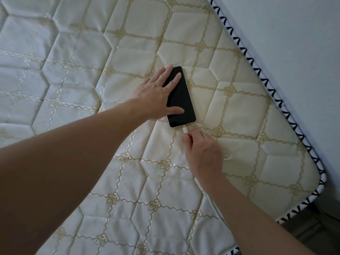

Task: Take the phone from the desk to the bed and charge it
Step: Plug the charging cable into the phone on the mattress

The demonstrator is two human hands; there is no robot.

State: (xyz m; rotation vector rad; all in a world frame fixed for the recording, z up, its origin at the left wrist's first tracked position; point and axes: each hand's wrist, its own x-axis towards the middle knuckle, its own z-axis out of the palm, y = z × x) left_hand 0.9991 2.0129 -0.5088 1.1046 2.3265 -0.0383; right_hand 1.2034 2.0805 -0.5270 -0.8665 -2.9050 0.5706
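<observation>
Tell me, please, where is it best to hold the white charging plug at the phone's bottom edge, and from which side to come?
Pinch the white plug by its short stiff body, coming from below, in line with the phone. It points straight into the bottom edge, and the right hand already approaches that way.

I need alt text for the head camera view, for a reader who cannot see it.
A left hand presses a dark-screened phone flat on a quilted cream mattress, while the right hand holds a white charging connector at the phone's lower end. A pale wall borders the mattress.
</observation>
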